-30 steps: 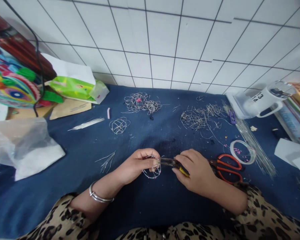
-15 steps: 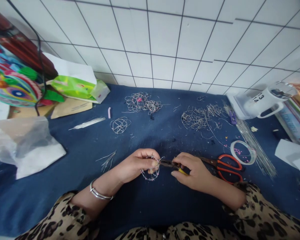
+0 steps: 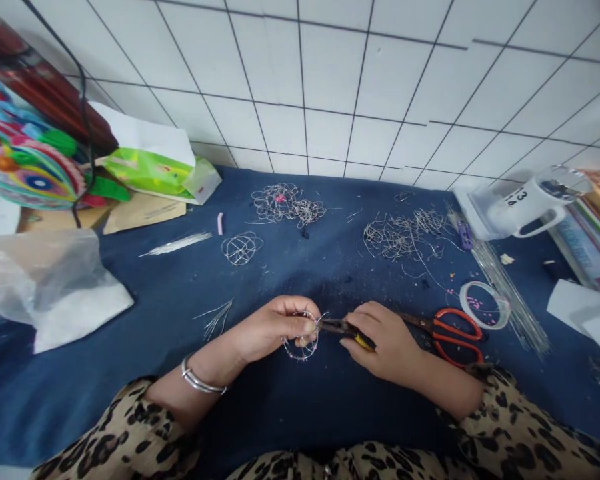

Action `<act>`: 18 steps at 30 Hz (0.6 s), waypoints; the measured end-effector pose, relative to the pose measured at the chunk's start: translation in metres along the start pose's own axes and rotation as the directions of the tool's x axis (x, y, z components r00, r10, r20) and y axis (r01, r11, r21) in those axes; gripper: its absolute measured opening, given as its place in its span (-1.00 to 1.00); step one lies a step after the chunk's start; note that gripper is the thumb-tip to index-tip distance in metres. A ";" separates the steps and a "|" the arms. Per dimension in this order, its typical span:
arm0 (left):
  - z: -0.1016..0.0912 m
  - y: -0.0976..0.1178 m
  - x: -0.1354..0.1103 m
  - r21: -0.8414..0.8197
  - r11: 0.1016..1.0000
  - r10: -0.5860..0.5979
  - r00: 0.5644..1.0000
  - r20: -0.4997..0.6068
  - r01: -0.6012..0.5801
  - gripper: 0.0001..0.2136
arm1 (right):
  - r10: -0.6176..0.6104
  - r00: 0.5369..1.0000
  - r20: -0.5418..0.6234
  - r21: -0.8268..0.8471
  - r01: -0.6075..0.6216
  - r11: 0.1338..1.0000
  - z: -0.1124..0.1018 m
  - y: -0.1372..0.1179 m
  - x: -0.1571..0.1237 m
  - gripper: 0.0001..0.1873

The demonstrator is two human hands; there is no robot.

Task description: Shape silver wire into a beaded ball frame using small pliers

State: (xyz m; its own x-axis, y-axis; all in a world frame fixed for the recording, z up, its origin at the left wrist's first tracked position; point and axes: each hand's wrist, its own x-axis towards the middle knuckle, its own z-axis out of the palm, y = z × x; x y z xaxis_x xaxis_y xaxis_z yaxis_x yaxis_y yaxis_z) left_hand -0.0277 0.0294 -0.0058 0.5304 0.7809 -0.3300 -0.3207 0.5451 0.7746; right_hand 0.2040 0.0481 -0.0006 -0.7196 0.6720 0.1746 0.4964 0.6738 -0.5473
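Note:
Between the thumb and fingers of my left hand is a small round wire frame with tiny pink beads on it. My right hand is closed round the yellow handles of a pair of pliers. The dark jaws reach the wire at the frame's right edge, beside my left thumb. Whether the jaws grip the wire is too small to tell. Just right of my right hand lie orange-handled scissors. Left of my left wrist are several short wires.
Tangled wire and a beaded wire heap lie toward the tiled wall. A round wire frame sits at centre left. At right are a ring-shaped dish with pink beads, long straight wires and a white mug. A plastic bag lies left.
My right hand has shifted very slightly to the left with the pliers. My left hand keeps its hold on the wire frame, and the whole view has moved a little.

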 end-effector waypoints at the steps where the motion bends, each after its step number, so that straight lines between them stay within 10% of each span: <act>1: 0.000 0.000 0.000 -0.003 1.000 0.002 1.000 0.001 -0.002 -0.92 | -0.006 1.000 -0.009 -0.029 0.006 1.000 0.000 0.000 0.000 -0.78; 18: 0.004 0.000 0.001 -0.064 0.998 -0.010 1.000 0.029 0.012 -0.95 | -0.205 0.974 -0.102 -0.383 0.151 0.911 0.007 0.008 -0.007 -0.71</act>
State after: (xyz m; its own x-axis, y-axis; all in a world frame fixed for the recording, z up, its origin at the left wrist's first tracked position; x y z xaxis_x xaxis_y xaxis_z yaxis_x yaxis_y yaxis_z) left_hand -0.0244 0.0286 -0.0040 0.5557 0.7664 -0.3222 -0.3637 0.5726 0.7348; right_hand 0.2098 0.0466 -0.0117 -0.7528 0.5476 0.3652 0.5294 0.8334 -0.1583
